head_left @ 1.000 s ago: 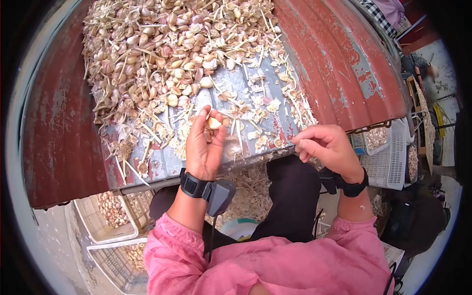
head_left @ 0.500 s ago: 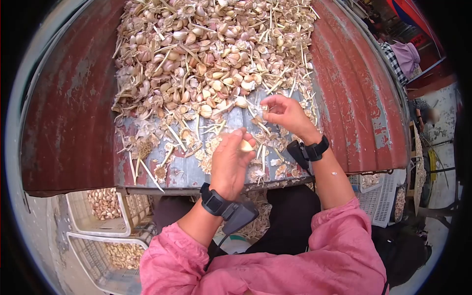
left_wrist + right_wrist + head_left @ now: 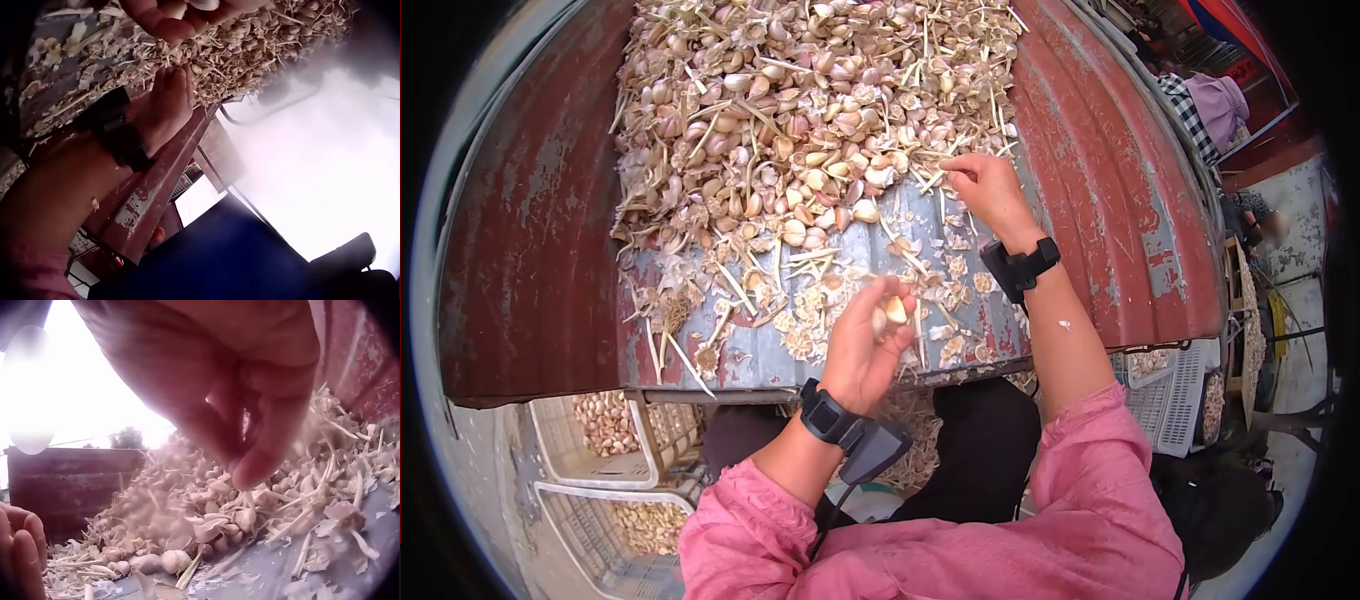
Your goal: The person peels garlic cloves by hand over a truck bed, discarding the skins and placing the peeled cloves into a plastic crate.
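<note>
In the head view my left hand [image 3: 860, 345] is low over the metal sheet [image 3: 840, 250], palm up, its curled fingers holding pale garlic cloves [image 3: 896, 310]. One clove [image 3: 174, 9] shows between the fingers at the top of the left wrist view. My right hand [image 3: 997, 200] reaches to the right-hand edge of a big heap of garlic [image 3: 770, 110], thumb and fingertips drawn together. Close below those fingertips in the right wrist view is a dry garlic stem [image 3: 251, 501]; I cannot tell whether they pinch anything.
Cut stems, papery skins and flat root ends [image 3: 805, 340] litter the sheet's near part. Red ridged metal [image 3: 1100, 190] slopes along both sides. Below the edge, at left, are plastic crates [image 3: 590, 492] with cloves; another crate [image 3: 1175, 405] stands at right. Another person's checked clothing [image 3: 1190, 115] shows beyond.
My right hand has gone from the sheet's front edge up to the heap, and the small piece at its fingertips half a second ago no longer shows there. The left hand keeps its cloves.
</note>
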Demonstrator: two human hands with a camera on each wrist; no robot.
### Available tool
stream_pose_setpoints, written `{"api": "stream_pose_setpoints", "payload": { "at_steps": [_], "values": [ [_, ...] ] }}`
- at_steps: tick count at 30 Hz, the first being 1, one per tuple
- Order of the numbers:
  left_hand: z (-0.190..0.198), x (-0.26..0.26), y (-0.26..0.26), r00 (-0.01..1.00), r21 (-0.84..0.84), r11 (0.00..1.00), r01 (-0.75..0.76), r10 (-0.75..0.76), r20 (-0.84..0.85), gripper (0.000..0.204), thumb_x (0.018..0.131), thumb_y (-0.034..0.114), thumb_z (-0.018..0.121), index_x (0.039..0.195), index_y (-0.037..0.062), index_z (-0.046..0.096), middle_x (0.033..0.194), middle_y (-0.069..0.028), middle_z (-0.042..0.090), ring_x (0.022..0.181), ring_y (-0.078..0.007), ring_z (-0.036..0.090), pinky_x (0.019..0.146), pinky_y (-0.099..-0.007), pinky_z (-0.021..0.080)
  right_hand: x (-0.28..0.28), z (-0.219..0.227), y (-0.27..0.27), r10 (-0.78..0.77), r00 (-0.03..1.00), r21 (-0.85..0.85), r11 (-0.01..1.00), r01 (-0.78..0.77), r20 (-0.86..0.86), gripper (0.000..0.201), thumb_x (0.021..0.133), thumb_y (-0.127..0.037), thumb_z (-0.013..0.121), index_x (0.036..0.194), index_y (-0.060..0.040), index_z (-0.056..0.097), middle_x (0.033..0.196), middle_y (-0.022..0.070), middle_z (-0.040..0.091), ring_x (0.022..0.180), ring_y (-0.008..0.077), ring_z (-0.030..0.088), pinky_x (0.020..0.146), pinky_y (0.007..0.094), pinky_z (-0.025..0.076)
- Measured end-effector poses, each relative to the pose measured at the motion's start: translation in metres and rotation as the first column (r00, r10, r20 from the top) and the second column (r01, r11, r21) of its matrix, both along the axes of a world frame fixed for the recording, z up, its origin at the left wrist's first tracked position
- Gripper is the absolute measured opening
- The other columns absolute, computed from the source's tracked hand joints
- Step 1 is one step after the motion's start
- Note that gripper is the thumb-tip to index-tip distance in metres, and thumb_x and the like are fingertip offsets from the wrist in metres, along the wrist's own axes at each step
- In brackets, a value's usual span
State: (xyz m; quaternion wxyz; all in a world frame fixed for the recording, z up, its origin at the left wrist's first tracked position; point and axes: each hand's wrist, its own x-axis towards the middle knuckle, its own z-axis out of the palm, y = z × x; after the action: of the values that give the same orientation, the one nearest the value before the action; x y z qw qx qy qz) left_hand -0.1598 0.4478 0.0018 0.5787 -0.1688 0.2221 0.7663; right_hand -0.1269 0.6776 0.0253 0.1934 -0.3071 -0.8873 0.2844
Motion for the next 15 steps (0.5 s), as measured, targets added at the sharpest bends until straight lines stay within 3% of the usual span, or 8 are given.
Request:
{"api": "stream_pose_setpoints", "payload": {
  "at_steps": [1, 3, 5, 7, 9, 11, 13, 15],
  "values": [
    [0.000, -0.001, 0.000, 1.000, -0.001, 1.000, -0.002, 0.002, 0.001, 0.016, 0.086, 0.018, 0.050, 0.094, 0.0042, 0.051, 0.089, -0.0066, 0.057, 0.077, -0.0138, 0.057, 0.050, -0.0197, 0.043, -0.005, -0.018, 0.013, 0.002, 1.000, -0.001, 1.000, -0.002, 0.001, 0.019, 0.070, -0.005, 0.057, 0.088, -0.0031, 0.063, 0.073, 0.0121, 0.061, 0.068, 0.0192, 0.059, 0.062, 0.0269, 0.046],
    [0.000, -0.005, 0.002, 0.998, -0.016, 1.000, -0.011, 0.010, -0.068, 0.015, 0.086, 0.018, 0.051, 0.093, 0.0047, 0.051, 0.084, -0.0047, 0.055, 0.072, -0.0119, 0.054, 0.048, -0.0194, 0.040, -0.014, -0.043, 0.030, 0.035, 0.991, 0.370, 0.925, -0.080, 0.126, 0.017, 0.069, -0.004, 0.056, 0.085, -0.0036, 0.063, 0.071, 0.0149, 0.061, 0.070, 0.0259, 0.060, 0.065, 0.0323, 0.046],
    [0.004, -0.008, 0.002, 0.995, -0.052, 0.998, -0.019, 0.014, -0.099, 0.015, 0.085, 0.017, 0.051, 0.093, 0.0049, 0.051, 0.083, -0.0040, 0.054, 0.070, -0.0113, 0.053, 0.047, -0.0193, 0.040, -0.012, -0.012, 0.010, 0.105, 0.916, -0.094, 0.993, -0.075, 0.386, 0.024, 0.067, 0.000, 0.055, 0.089, -0.0041, 0.061, 0.069, 0.0140, 0.059, 0.068, 0.0274, 0.059, 0.065, 0.0344, 0.046],
    [0.005, -0.010, 0.000, 0.992, -0.094, 0.995, -0.026, 0.014, -0.123, 0.014, 0.085, 0.017, 0.052, 0.093, 0.0051, 0.051, 0.082, -0.0033, 0.053, 0.069, -0.0107, 0.052, 0.047, -0.0192, 0.039, 0.006, -0.013, -0.009, 0.130, 0.936, -0.039, 0.992, -0.124, 0.327, 0.024, 0.067, -0.001, 0.055, 0.090, -0.0027, 0.062, 0.064, 0.0062, 0.057, 0.058, 0.0150, 0.054, 0.054, 0.0281, 0.044],
    [0.004, -0.011, -0.001, 0.992, -0.013, 0.999, -0.029, 0.027, -0.122, 0.015, 0.085, 0.017, 0.052, 0.094, 0.0051, 0.051, 0.083, -0.0029, 0.053, 0.070, -0.0106, 0.052, 0.048, -0.0187, 0.039, 0.026, -0.001, -0.022, 0.108, 0.929, -0.093, 0.992, -0.080, 0.354, 0.024, 0.068, -0.002, 0.056, 0.091, -0.0022, 0.062, 0.065, 0.0059, 0.058, 0.058, 0.0139, 0.055, 0.055, 0.0273, 0.044],
    [0.008, -0.009, -0.002, 0.991, -0.044, 0.998, -0.033, 0.027, -0.129, 0.015, 0.085, 0.017, 0.052, 0.094, 0.0052, 0.051, 0.083, -0.0028, 0.053, 0.071, -0.0106, 0.052, 0.049, -0.0189, 0.040, 0.037, -0.002, -0.020, 0.080, 0.922, -0.141, 0.990, -0.028, 0.380, 0.023, 0.069, -0.003, 0.057, 0.091, -0.0018, 0.062, 0.066, 0.0056, 0.058, 0.059, 0.0128, 0.055, 0.055, 0.0265, 0.044],
    [0.009, -0.009, -0.003, 0.989, -0.077, 0.996, -0.043, 0.031, -0.142, 0.015, 0.085, 0.017, 0.052, 0.095, 0.0053, 0.051, 0.084, -0.0027, 0.053, 0.071, -0.0107, 0.052, 0.049, -0.0190, 0.040, 0.038, -0.010, -0.017, -0.053, 0.985, -0.043, 0.997, 0.061, 0.162, 0.024, 0.071, -0.009, 0.061, 0.094, -0.0016, 0.061, 0.070, 0.0045, 0.059, 0.059, 0.0115, 0.054, 0.056, 0.0254, 0.044],
    [0.007, -0.009, -0.003, 0.988, -0.072, 0.997, -0.041, 0.030, -0.155, 0.016, 0.085, 0.017, 0.052, 0.097, 0.0056, 0.051, 0.084, -0.0025, 0.054, 0.071, -0.0108, 0.052, 0.051, -0.0199, 0.041, 0.025, -0.015, -0.018, -0.034, 0.994, -0.062, 0.997, 0.040, 0.100, 0.026, 0.072, -0.014, 0.064, 0.095, -0.0017, 0.061, 0.072, 0.0051, 0.060, 0.061, 0.0113, 0.055, 0.058, 0.0243, 0.045]
  ]
}}
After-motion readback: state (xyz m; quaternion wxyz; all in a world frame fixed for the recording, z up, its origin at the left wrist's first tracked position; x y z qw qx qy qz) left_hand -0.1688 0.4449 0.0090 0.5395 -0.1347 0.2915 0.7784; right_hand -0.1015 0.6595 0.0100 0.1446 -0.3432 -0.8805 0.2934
